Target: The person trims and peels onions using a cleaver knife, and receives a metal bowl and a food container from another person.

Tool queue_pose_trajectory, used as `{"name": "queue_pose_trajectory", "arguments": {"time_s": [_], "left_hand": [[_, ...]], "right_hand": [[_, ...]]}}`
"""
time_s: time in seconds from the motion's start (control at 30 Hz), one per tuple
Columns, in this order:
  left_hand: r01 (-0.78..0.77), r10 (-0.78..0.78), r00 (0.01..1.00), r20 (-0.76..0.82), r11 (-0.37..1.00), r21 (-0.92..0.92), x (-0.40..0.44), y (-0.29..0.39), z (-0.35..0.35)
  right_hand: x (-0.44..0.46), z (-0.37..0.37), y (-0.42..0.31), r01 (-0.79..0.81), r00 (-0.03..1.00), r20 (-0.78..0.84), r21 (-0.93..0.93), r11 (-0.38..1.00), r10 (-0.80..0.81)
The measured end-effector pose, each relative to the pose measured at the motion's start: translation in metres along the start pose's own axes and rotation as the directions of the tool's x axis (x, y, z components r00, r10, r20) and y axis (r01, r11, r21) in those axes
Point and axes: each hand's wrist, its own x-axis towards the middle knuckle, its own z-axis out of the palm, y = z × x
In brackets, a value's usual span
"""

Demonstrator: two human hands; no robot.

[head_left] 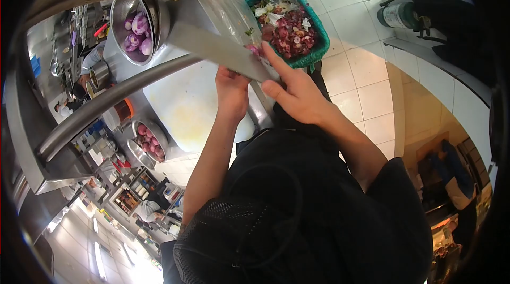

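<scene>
A broad-bladed knife lies slantwise across both hands, its wide end pointing toward the metal bowls. My right hand closes on the knife's near end, thumb and index finger stretched along either side; the handle is hidden. My left hand is curled below the blade, which covers its fingertips, so what they grip is hidden. Just past the blade, by my right index finger, shows a pinkish-purple piece of onion. Beyond the hands, a green-lined bin holds onion skins and scraps.
A white cutting board rests on the steel table beside a bowl of peeled purple onions. Another bowl holds unpeeled red onions. A metal rail crosses the view. A fire extinguisher stands at right. Other people work farther off.
</scene>
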Motion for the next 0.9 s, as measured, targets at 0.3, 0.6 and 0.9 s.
{"name": "queue_pose_trajectory", "arguments": {"time_s": [0.3,0.6,0.9], "left_hand": [[-0.059,0.039,0.990,0.137,0.989,0.139,-0.010,-0.004,-0.010],[-0.115,0.062,0.989,0.133,0.890,0.440,-0.021,0.000,-0.011],[0.008,-0.014,1.000,0.022,0.970,0.245,-0.021,0.011,0.011]], "right_hand": [[-0.008,-0.006,-0.015,-0.023,0.992,0.105,-0.349,0.937,0.063],[-0.010,-0.009,-0.008,-0.026,0.993,0.097,-0.396,0.918,0.070],[-0.009,-0.004,0.028,-0.140,0.985,-0.042,0.381,0.914,0.168]]}}
